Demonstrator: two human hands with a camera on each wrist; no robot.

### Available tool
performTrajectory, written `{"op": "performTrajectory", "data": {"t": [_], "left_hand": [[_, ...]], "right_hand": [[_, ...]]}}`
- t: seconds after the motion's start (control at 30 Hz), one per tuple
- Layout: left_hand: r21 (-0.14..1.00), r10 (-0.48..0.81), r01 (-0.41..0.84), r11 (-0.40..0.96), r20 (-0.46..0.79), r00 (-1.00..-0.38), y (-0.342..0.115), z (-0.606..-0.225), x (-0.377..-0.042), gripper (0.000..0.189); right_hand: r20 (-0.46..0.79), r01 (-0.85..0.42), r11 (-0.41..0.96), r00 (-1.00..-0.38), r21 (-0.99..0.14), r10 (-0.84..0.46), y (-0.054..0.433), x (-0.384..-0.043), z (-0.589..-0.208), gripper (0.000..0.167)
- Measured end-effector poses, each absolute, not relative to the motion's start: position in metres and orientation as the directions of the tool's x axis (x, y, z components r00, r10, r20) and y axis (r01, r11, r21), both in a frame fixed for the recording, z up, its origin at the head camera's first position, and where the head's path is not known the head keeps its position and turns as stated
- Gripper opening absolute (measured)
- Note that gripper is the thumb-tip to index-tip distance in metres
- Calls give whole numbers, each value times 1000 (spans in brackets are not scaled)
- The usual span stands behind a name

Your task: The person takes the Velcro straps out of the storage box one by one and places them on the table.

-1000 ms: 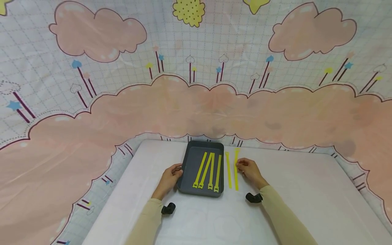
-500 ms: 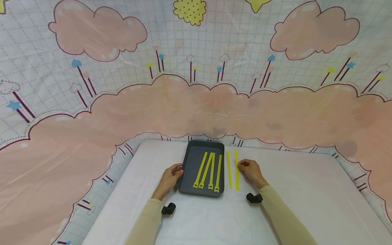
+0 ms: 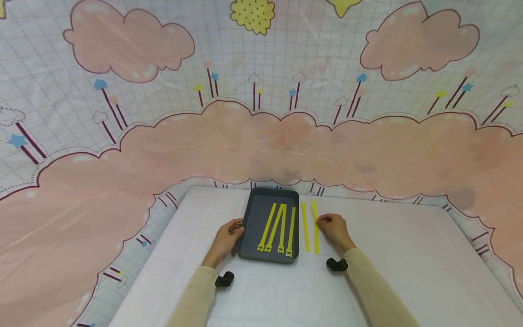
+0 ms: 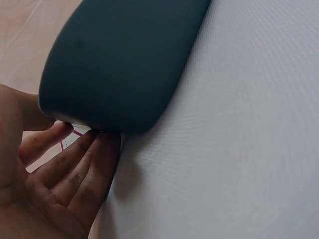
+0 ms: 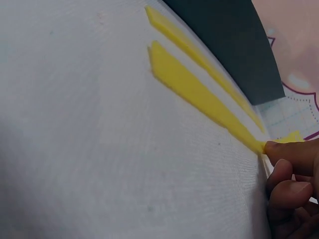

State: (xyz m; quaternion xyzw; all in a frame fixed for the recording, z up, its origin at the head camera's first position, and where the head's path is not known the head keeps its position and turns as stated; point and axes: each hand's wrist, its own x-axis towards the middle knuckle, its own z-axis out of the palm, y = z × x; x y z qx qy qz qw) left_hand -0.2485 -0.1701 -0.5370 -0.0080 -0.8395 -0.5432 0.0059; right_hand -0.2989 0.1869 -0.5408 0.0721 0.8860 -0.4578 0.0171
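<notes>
The dark grey tray (image 3: pixel 271 195) carries several yellow cable straps (image 3: pixel 282 229) with slotted heads, laid lengthwise. My left hand (image 3: pixel 224 240) holds the tray's left side; in the left wrist view its fingers (image 4: pixel 75 174) meet the outer wall, and one digit passes behind the rim. To the right of the tray, two more yellow straps lie roughly parallel. The thumb and fingers of my right hand (image 3: pixel 335 229) pinch the outer strap (image 3: pixel 315 238) near its middle. The inner strap (image 3: pixel 305 231) lies between that one and the tray.
A white-covered table (image 3: pixel 392 245) carries everything. Behind it rises a pink and white patterned backdrop (image 3: pixel 327 154) with clouds. Each wrist has a black camera mount, one on the left (image 3: pixel 224 279) and one on the right (image 3: pixel 337 264).
The far end of the outer strap has swung slightly left, while my right hand keeps its place beside it. The left hand and tray look the same.
</notes>
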Motion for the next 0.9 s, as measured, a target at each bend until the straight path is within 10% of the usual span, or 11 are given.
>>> {"op": "performTrajectory", "data": {"t": [0.9], "left_hand": [[909,2,20,415,21,-1000,-169,-539,-248,37]], "right_hand": [[-196,191,129,-980,-973,-31,200,-283,-516,37]]}}
